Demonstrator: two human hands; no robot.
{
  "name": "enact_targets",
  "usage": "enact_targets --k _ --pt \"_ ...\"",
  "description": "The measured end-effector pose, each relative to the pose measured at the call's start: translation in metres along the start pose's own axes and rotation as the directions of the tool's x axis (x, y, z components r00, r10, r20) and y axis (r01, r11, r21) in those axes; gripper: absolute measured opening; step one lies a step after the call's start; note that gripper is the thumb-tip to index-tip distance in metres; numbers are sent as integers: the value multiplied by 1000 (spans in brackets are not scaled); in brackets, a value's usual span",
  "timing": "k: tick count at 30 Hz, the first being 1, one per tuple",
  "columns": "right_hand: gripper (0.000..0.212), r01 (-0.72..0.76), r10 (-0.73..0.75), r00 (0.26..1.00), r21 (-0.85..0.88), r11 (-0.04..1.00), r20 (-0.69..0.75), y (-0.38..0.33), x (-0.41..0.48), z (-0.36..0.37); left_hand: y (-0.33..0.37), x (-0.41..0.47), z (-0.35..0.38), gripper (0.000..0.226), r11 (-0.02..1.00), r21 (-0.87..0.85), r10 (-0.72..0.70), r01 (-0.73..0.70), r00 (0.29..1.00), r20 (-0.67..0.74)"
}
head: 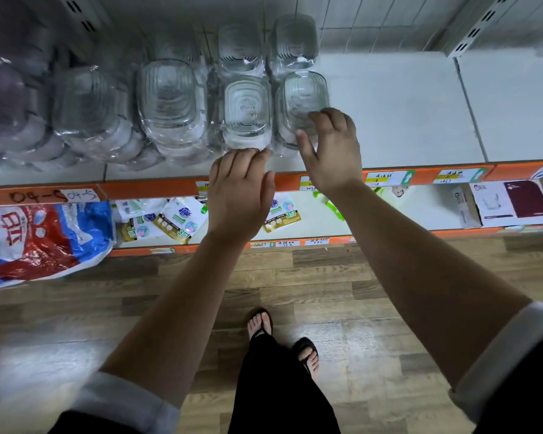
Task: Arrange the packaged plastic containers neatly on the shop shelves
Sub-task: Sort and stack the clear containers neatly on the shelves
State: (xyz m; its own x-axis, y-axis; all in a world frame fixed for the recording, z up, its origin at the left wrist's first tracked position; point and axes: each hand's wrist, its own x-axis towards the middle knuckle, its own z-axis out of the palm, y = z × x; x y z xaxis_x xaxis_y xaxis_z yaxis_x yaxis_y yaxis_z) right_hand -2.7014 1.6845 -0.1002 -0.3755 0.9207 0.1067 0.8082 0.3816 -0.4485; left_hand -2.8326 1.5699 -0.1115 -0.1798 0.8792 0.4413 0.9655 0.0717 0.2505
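Several clear plastic containers wrapped in film stand in rows on the white shelf [405, 114]. My right hand [331, 151] touches the front right pack [301, 98], fingers bent over its near side and thumb spread to the left. The fingertips of my left hand [240, 189] rest against the near edge of the pack beside it [246, 111], fingers curled slightly downward. Two more packs [240, 47] [295, 39] stand behind these. A larger pack [170, 101] and further blurred ones [85, 104] fill the shelf to the left.
The shelf's right half is bare white board, with a seam [469, 111] to the adjoining shelf. An orange price strip [389, 178] runs along the front edge. Below lie detergent pouches [176, 220], a large red and blue bag [41, 239] and boxes [511, 202]. Wooden floor lies underfoot.
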Motion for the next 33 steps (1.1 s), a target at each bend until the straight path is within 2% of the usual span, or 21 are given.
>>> enact_targets --k 8,11,18,24,28,33 --pt "36 -30 40 997 143 989 -62 -18 -72 -59 33 -20 -71 29 1000 12 -1 0 1000 5" --pt "31 -2 30 991 210 978 -127 -31 -98 -90 48 -29 -103 29 999 34 -15 16 1000 -19" --pt "26 111 -55 972 239 965 -230 -57 -134 -163 82 -24 -179 30 997 71 -3 12 993 -114" --pt "30 204 -111 936 260 944 -333 -80 -116 -209 82 10 -228 27 994 112 33 -8 974 -225" --pt "27 259 -164 907 208 943 -388 -97 -92 -228 67 42 -247 33 991 135 25 11 964 -264" --pt "25 317 -215 870 169 933 -443 -113 -54 -241 41 82 -256 31 987 159 58 -6 944 -324"
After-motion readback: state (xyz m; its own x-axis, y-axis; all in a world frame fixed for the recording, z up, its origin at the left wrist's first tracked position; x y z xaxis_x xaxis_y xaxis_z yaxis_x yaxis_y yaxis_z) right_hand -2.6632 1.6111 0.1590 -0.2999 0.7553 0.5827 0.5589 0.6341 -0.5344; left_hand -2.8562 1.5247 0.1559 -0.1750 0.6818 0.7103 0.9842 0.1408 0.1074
